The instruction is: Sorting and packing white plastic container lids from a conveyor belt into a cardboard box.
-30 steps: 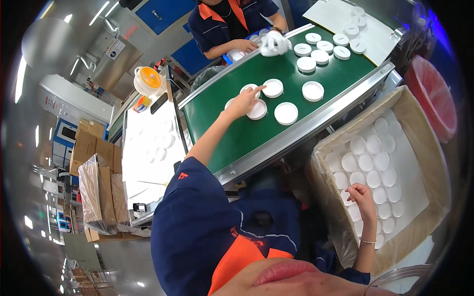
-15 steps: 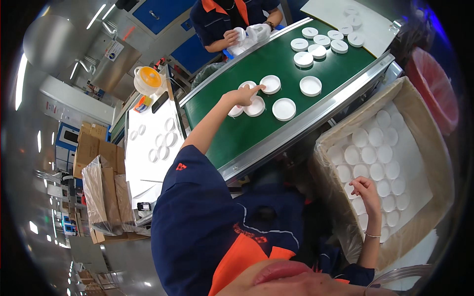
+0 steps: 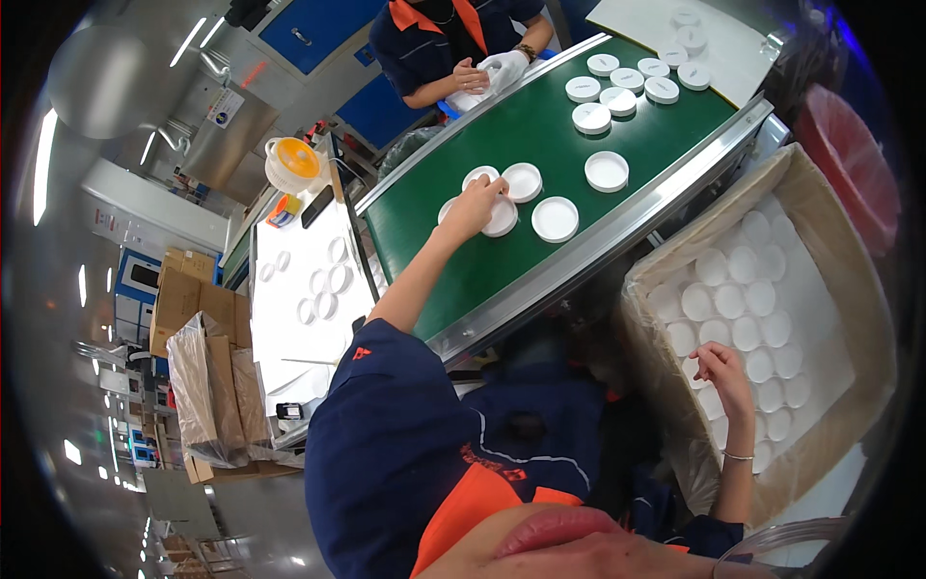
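Observation:
My left hand (image 3: 471, 207) reaches over the green conveyor belt (image 3: 453, 280) with its fingers bent over a tight group of shallow round white lids. The fingertips close on the rim of one white lid (image 3: 522, 181); others of the group, such as a lid (image 3: 501, 218) beside the hand, are partly covered by it. Two more lids, one nearer (image 3: 555, 220) and one to the right (image 3: 607, 172), lie hollow side up. Over the lined carton (image 3: 849, 405) on the right hovers my right hand (image 3: 728, 376), fingers loosely curled and apart, nothing visible in them. Rows of white round pieces (image 3: 746, 333) lie below it.
Several white lids (image 3: 591, 119) stand flat side up farther along the belt. Across it, a person (image 3: 444, 58) handles white material. A white table (image 3: 289, 352) with round pieces and a phone (image 3: 317, 206) is at left. A pink bag (image 3: 847, 169) hangs beyond the carton.
My left hand has drawn back slightly, its pointing finger now bent. The lid at its fingertips has shifted nearer and left, against the group. My right hand is almost unmoved over the carton.

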A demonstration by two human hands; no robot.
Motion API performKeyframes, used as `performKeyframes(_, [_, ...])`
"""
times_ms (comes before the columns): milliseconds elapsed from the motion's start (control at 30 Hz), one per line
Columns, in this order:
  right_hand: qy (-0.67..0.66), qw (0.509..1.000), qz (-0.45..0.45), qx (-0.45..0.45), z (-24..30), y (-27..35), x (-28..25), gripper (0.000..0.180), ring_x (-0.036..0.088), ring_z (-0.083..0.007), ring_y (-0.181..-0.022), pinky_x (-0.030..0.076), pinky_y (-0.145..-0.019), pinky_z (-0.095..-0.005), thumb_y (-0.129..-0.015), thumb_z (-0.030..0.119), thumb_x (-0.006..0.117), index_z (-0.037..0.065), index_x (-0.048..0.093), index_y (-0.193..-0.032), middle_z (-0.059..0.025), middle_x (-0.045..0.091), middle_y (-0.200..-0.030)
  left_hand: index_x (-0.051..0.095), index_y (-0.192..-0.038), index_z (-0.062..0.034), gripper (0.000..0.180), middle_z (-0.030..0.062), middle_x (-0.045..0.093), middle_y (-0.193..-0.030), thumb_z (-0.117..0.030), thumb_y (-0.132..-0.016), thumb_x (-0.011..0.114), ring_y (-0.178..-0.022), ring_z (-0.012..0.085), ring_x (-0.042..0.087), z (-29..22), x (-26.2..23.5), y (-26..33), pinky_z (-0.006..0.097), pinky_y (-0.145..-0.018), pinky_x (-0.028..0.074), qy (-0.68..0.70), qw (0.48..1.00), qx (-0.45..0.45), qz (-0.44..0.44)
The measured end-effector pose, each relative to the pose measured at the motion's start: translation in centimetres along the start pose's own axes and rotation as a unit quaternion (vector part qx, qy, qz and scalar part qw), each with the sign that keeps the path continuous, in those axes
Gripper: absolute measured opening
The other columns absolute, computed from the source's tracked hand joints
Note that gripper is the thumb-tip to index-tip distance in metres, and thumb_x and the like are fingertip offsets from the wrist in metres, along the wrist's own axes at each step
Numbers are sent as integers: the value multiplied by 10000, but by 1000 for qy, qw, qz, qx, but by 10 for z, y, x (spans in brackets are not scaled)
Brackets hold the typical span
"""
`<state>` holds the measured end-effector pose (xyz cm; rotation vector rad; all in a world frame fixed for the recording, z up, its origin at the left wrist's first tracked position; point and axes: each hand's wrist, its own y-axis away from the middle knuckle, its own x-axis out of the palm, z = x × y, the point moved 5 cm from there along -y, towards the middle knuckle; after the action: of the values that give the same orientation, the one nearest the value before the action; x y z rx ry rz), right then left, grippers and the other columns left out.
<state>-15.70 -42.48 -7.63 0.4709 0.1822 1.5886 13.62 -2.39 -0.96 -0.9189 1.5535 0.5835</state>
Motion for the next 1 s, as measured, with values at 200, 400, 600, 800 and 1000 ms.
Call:
performKeyframes(200, [11, 1000, -14, 2, -3, -6, -4, 166, 459, -24, -591, 405, -597, -197, -905, 188, 605, 35, 655, -863, 54, 519, -636, 558, -1050, -94, 337, 158, 536, -997, 76, -765, 501, -974, 366, 547, -10, -11, 13, 449, -830, 453, 37, 999, -17, -16])
performKeyframes(400, [63, 998, 9, -6, -8, -9, 3, 136, 493, -37, -627, 401, -594, -196, -870, 156, 658, 37, 629, -812, 46, 570, -689, 552, -1030, -70, 291, 105, 543, -955, 91, -788, 541, -907, 256, 570, -3, -56, 26, 344, -802, 463, 218, 954, -104, -178])
performKeyframes(600, [122, 993, 2, -5, -24, -12, -1, 164, 498, -44, -640, 401, -605, -202, -878, 154, 645, 20, 603, -793, 37, 578, -698, 498, -1249, -62, 423, 59, 601, -1105, -125, -858, 644, -1016, 187, 609, -69, -42, 42, 336, -853, 521, 758, 610, -133, -190])
performKeyframes(800, [187, 979, 62, -54, 6, 0, 24, 567, 466, -203, -1204, 395, -976, -322, -890, 230, 614, 29, 380, -1364, -112, 487, -1307, 536, -1186, 25, 348, 180, 621, -1102, -140, -890, 616, -956, 268, 659, -193, -17, 38, 403, -826, 574, 963, 241, -117, 38])
performKeyframes(1000, [271, 950, 142, -63, -2, 5, 48, 771, 310, -294, -1367, 236, -1125, -384, -871, 302, 635, 26, 232, -1468, -188, 331, -1471, 560, -1154, 44, 368, 200, 634, -1075, -95, -833, 675, -955, 278, 666, -264, -7, 31, 427, -847, 568, 979, 60, -127, 148])
